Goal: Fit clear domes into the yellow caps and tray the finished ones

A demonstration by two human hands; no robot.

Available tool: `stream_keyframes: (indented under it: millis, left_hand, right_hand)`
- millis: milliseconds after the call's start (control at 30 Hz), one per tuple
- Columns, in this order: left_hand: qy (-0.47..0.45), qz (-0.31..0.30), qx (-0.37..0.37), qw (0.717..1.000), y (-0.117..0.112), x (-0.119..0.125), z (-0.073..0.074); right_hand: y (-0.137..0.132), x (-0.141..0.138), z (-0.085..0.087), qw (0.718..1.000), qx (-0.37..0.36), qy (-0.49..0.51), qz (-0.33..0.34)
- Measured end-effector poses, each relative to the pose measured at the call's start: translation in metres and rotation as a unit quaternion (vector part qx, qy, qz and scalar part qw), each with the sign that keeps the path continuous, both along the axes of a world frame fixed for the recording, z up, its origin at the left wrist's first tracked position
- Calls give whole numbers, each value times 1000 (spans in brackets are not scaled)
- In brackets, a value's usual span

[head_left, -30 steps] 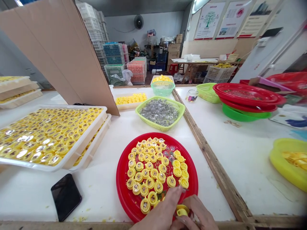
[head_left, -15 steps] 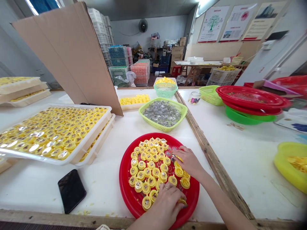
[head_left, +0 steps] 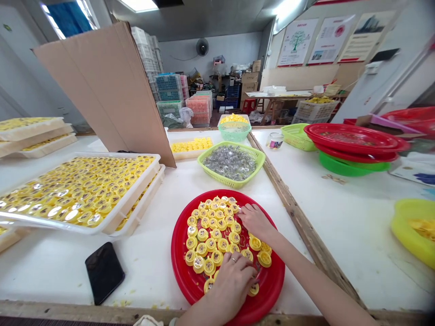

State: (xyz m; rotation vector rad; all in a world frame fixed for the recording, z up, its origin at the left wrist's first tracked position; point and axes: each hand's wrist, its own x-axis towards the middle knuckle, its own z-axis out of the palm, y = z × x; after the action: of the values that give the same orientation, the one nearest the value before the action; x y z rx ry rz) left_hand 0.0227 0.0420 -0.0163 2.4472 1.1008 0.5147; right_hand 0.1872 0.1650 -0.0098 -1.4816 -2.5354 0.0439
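A round red plate [head_left: 181,267] in front of me carries many small round yellow plastic pieces [head_left: 210,245], most with a picture disc inside. My left hand [head_left: 233,283] is low over the plate's near side, fingers curled together. At its fingertips is one yellow piece [head_left: 253,289], partly hidden by the hand. My right hand [head_left: 255,222] reaches to the plate's upper right, its fingertips pinched beside the far yellow pieces. What they pinch is mostly hidden, with something small and clear showing at the tips. Several yellow pieces without pictures [head_left: 264,259] lie under my right wrist.
Beyond the plate stands a green basket [head_left: 234,183] of clear plastic pieces. White trays [head_left: 136,199] of yellow pieces are at left, with a black phone [head_left: 104,273] before them. A cardboard sheet [head_left: 102,90] leans behind. Stacked red trays [head_left: 353,140] stand right, past a wooden strip [head_left: 295,213].
My right hand has moved slightly up and left, and its fingers have drawn together. My left hand has shifted a little left. The camera view has tilted up slightly.
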Motion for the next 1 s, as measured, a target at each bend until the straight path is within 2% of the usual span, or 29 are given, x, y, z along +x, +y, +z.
stream_keyframes:
  millis: [100, 200, 300, 400, 567, 667, 767, 900, 1000]
  left_hand:
    - [20, 29, -9, 999, 13, -2, 16]
    - [47, 55, -9, 997, 33, 7, 25]
    - [75, 63, -8, 995, 51, 25, 22]
    - [96, 64, -9, 993, 62, 39, 15]
    - [95, 59, -8, 994, 65, 38, 11]
    - [71, 58, -10, 996, 62, 32, 14]
    - [41, 66, -17, 997, 60, 25, 20]
    - [-40, 73, -54, 995, 55, 14, 33]
    - [-118, 42, -135, 983, 52, 5, 45]
  right_hand:
    - [3, 5, 2, 997, -8, 70, -12]
    - [-3, 19, 11, 985, -9, 166, -45]
    - [-25, 36, 22, 961, -13, 262, -88]
    - [-59, 52, 26, 935, -20, 333, -120]
    - [-111, 67, 8, 885, -19, 429, -178]
    - [-129, 67, -7, 824, -8, 526, -211]
    - [-138, 61, -13, 771, -16, 596, -223]
    - [-144, 49, -4, 742, -45, 637, -202]
    - [-144, 42, 10, 745, -129, 637, -154]
